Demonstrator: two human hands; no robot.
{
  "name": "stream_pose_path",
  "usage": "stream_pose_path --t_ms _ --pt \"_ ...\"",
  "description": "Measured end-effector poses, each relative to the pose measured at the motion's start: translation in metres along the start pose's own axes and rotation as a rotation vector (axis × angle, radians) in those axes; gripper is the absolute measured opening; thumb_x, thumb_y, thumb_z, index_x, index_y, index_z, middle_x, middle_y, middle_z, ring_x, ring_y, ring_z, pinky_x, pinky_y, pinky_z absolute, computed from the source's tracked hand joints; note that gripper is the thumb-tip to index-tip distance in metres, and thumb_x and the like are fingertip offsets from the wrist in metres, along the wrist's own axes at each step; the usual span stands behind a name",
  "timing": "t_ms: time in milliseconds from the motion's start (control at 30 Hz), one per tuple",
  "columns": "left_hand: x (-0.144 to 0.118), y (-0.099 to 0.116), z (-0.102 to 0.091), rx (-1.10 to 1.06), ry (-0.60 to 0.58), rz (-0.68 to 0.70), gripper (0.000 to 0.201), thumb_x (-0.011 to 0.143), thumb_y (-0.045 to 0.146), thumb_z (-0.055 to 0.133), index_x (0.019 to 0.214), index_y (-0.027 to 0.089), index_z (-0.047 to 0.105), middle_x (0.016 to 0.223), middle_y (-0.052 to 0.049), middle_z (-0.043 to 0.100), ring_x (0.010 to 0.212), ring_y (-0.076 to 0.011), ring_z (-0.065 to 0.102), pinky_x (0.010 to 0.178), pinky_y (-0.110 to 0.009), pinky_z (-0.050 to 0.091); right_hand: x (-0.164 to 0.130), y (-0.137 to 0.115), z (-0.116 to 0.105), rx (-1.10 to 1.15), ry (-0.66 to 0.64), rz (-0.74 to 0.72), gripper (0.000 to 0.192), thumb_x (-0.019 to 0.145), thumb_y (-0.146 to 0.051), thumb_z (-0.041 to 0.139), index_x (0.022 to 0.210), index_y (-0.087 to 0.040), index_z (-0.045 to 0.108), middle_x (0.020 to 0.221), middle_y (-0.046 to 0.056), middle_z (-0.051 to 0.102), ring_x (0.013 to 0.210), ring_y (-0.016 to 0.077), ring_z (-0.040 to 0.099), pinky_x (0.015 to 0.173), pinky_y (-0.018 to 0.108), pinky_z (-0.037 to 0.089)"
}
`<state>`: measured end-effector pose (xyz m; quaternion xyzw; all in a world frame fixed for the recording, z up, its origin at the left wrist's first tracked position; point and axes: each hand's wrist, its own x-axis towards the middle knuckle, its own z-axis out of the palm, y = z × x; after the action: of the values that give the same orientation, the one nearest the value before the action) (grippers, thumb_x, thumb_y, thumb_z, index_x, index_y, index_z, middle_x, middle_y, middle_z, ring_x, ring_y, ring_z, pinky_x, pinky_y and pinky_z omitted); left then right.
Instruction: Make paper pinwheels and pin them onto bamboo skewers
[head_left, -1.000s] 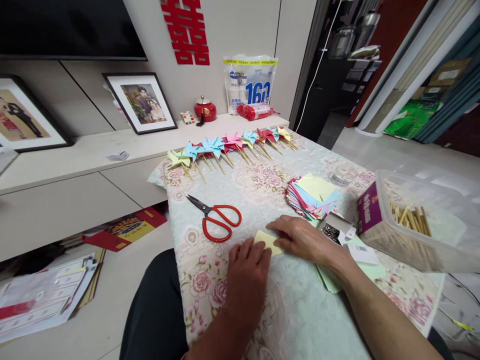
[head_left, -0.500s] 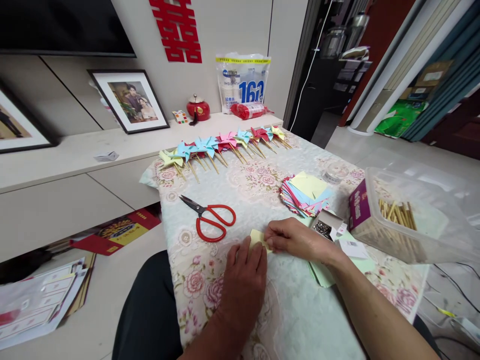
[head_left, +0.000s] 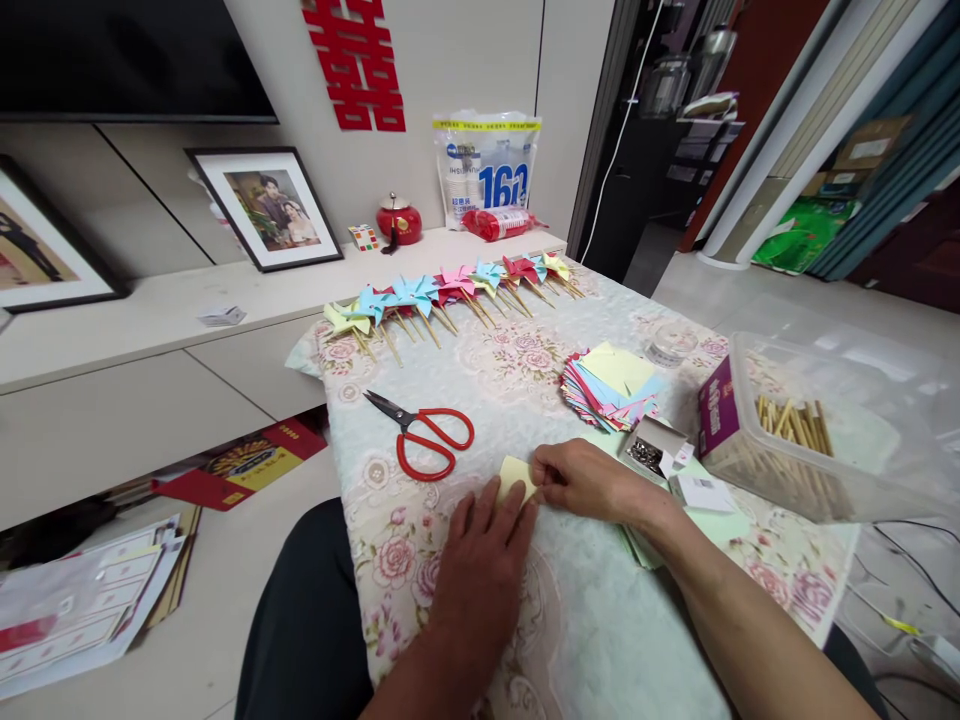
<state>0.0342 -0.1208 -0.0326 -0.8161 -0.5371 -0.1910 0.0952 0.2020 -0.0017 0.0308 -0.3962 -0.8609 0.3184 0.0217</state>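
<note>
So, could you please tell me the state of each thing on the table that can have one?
Yellow paper: folded, flat on the table, pressed under both hands.
Left hand: palm down, fingertips on the paper.
Right hand: pinching the paper's edge.
Scissors: blades shut, lying flat, untouched.
Paper stack: fanned, unfolded.
Small box: open.
Plastic tub: lidless, sticks inside.
Pinwheels: assembled, lying in a row.

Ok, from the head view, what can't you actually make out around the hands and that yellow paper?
- Yellow paper: mostly hidden under the left hand and right hand; its folds cannot be read.
- Small open box: contents too small to identify.
- Green sheets: partly covered by the right forearm.
- Clear plastic tub: hazy wall blurs the sticks; no count possible.
- Right fingers' grip: tips hidden behind the paper's edge.
</note>
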Motion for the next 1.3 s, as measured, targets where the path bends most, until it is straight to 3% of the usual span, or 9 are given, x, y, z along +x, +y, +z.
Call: stream_pose_path --t_ms 233,400,533,767,967,1300 --pt "-0.013 0.002 -0.007 0.051 0.071 0.017 0.047 0.085 -0.001 0.043 0.124 0.011 0.065 0.134 -0.007 0.065 0.127 -0.0345 0.053 0.101 -0.049 0.038 0.000 -0.001 0.001 -0.001 -0.008 0.020 0.009 0.076 -0.017 0.063 0.072 -0.019 0.055 0.065 -0.004 0.054 0.060 0.0108 0.043 0.055 0.023 0.027" --pt "-0.018 0.003 -0.012 -0.025 0.035 -0.066 0.041 0.089 0.010 0.048 0.126 0.017 0.064 0.135 -0.003 0.065 0.126 -0.0329 0.053 0.104 -0.049 0.035 0.000 0.000 0.001 -0.009 -0.003 0.009 0.010 0.076 -0.017 0.062 0.071 -0.019 0.054 0.064 -0.005 0.053 0.059 0.0103 0.042 0.054 0.023 0.027" --pt "-0.017 0.004 -0.016 -0.041 0.014 -0.054 0.042 0.090 0.016 0.050 0.130 0.017 0.062 0.138 -0.003 0.063 0.128 -0.0328 0.051 0.106 -0.049 0.033 -0.001 0.001 0.001 0.032 -0.003 -0.028 0.010 0.079 -0.019 0.062 0.072 -0.019 0.055 0.064 -0.005 0.053 0.060 0.0105 0.044 0.054 0.023 0.027" --pt "-0.018 0.005 -0.016 -0.050 0.039 -0.056 0.042 0.091 0.019 0.050 0.131 0.016 0.060 0.139 -0.003 0.062 0.129 -0.0320 0.050 0.109 -0.048 0.027 0.001 0.001 0.000 0.030 0.230 0.048 0.004 0.081 -0.017 0.060 0.078 -0.018 0.058 0.072 -0.001 0.058 0.065 0.0131 0.047 0.060 0.024 0.031" --pt "-0.019 0.005 -0.014 -0.066 0.067 -0.057 0.041 0.092 0.019 0.049 0.131 0.016 0.060 0.138 -0.003 0.063 0.129 -0.0309 0.050 0.109 -0.046 0.027 0.002 0.004 0.003 0.120 0.110 0.111 0.013 0.075 -0.021 0.069 0.086 -0.019 0.062 0.069 -0.002 0.059 0.063 0.0141 0.049 0.058 0.025 0.030" --pt "-0.024 0.003 -0.016 -0.140 0.190 -0.101 0.041 0.088 0.007 0.050 0.127 0.011 0.061 0.135 -0.015 0.061 0.126 -0.0305 0.053 0.102 -0.046 0.042 0.003 0.014 0.007 0.287 0.026 0.127 0.019 0.072 -0.017 0.070 0.090 -0.018 0.066 0.067 -0.004 0.060 0.060 0.0122 0.052 0.054 0.022 0.036"
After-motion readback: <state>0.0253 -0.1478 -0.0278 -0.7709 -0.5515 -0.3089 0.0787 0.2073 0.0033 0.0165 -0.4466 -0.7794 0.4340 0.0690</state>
